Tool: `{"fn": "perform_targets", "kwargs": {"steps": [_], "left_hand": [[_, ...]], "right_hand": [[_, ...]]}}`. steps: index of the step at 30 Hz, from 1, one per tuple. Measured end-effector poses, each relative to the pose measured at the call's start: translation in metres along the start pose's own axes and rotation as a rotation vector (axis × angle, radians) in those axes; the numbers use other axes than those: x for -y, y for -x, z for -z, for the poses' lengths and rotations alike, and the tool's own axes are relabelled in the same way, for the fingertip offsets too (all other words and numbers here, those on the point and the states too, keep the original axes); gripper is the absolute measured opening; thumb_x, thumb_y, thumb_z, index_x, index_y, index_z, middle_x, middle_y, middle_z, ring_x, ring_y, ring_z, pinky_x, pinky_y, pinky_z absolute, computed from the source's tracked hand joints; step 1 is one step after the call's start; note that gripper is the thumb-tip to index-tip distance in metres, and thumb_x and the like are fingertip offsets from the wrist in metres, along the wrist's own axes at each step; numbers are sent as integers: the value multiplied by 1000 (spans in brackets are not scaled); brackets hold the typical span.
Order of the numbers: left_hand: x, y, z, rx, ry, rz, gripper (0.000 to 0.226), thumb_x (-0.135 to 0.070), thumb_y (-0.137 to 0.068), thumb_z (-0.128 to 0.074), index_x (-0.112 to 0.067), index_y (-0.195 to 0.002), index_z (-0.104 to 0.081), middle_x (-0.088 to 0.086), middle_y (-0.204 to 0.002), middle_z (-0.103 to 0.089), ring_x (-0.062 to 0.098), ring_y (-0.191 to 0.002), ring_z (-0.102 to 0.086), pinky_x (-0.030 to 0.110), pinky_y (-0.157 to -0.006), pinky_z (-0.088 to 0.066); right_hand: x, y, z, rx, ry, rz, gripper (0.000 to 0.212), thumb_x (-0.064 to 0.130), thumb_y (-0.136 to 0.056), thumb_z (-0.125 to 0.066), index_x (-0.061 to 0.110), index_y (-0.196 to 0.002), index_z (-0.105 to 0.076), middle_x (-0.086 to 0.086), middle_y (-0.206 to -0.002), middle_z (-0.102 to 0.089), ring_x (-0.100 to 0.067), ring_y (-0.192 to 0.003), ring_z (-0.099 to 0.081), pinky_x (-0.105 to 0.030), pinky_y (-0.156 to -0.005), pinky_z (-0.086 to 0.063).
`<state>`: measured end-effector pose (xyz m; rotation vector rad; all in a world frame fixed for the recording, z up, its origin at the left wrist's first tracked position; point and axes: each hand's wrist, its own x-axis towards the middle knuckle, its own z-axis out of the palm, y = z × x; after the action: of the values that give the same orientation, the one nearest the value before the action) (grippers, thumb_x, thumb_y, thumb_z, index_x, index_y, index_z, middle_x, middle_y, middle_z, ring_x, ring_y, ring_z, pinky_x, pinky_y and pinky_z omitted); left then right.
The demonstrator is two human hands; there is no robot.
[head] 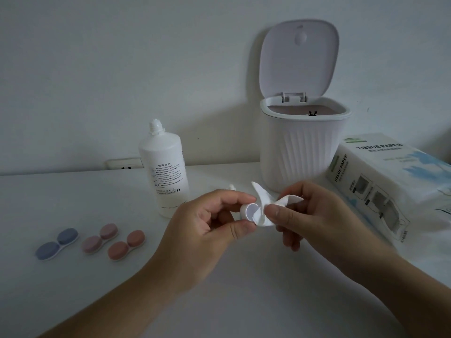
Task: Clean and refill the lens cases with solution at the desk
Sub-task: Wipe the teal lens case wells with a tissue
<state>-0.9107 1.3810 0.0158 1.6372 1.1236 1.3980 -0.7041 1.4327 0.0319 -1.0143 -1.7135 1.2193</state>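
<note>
On the left of the white tabletop (73,203) lie three lens cases, all with their lids on: a blue lens case (56,243), then a pink lens case (100,238), then an orange lens case (126,245). They are close to each other but not touching. Behind them stands the tall white solution bottle (164,167).

In the middle, my left hand (202,228) pinches a small white cap (248,212) between my thumb and first finger. Its open side faces my other hand. I think it is a lid from a lens case, but I cannot be sure. It is tiny, hard and light, and it may be wet and slippery, so I think I should hold it by its round rim and not squeeze too hard, or it could pop out.

My right hand (314,215) pinches a twisted bit of white tissue (264,208). The end of the tissue pokes into the cap. The tissue is soft and thin and will tear if it gets very wet, so gentle turns look best.

Behind my hands stands a small white trash bin (302,152) with its lid (299,57) flipped up. On the right lies a pack of tissue paper (380,172).
</note>
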Motion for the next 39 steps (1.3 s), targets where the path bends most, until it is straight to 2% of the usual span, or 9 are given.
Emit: {"fn": "perform_targets", "kwargs": {"steps": [2,6,13,17,23,30,33,36,39], "left_hand": [[1,0,0,2,-4,4,30,-40,-71,-78,-43,-100,-76,-3,-88,-75,35,-75,-57,27,-69,-54],[1,0,0,25,-10,5,29,-41,-71,-78,-44,-100,-77,-3,-85,-74,14,-71,-59,19,-68,-52],[0,1,3,71,-110,-14,25,-46,-82,-72,-45,-106,-73,-5,-86,-73,17,-75,-64,20,-66,-50],[-2,1,4,101,-319,-129,26,-49,-85,-67,-43,-110,-68,-13,-92,-70,18,-73,-59,30,-67,-52],[-1,7,-2,24,-372,-219,27,-46,-70,-81,-34,-91,-69,-10,-71,-64,12,-56,-52,28,-53,-45],[-6,-3,8,99,-377,-146,23,-33,-86,-71,-48,-104,-68,-24,-89,-69,15,-77,-64,19,-71,-51],[-5,0,4,76,-377,-169,23,-30,-87,-71,-46,-103,-69,-21,-89,-71,16,-76,-64,23,-69,-53],[-2,6,-5,-18,-324,-168,22,-38,-74,-82,-36,-93,-71,-14,-78,-70,12,-63,-59,28,-60,-52],[-1,9,-11,-42,-361,-211,24,-36,-72,-84,-32,-87,-66,-18,-80,-71,7,-62,-59,18,-59,-49]], "right_hand": [[1,0,0,19,7,-25,57,57,-61,-80,9,-89,-65,-11,-66,-70,-23,-52,-65,-30,-47,-51],[5,3,4,200,-83,-47,37,51,-77,-75,16,-89,-76,-13,-82,-75,-24,-61,-69,-28,-54,-54],[7,4,6,395,-139,-108,27,38,-87,-67,13,-90,-75,-14,-86,-74,-25,-64,-67,-29,-58,-54],[4,4,7,387,-108,-101,30,34,-89,-66,4,-86,-71,-11,-76,-70,-25,-61,-66,-29,-58,-53],[3,3,5,309,-73,-19,38,35,-88,-62,-3,-85,-66,-8,-69,-67,-22,-60,-65,-29,-59,-49],[-2,5,-3,386,50,22,32,39,-95,-58,14,-75,-64,-3,-64,-68,-14,-57,-62,-30,-60,-43],[-3,4,-3,365,63,35,36,39,-95,-59,8,-77,-64,-4,-63,-67,-16,-56,-59,-32,-60,-43],[-2,2,1,295,48,86,39,39,-96,-57,7,-77,-64,-3,-59,-65,-15,-55,-54,-24,-59,-42],[-3,2,1,265,32,111,36,36,-96,-53,7,-77,-65,1,-56,-62,-8,-53,-54,-14,-59,-42]]}}
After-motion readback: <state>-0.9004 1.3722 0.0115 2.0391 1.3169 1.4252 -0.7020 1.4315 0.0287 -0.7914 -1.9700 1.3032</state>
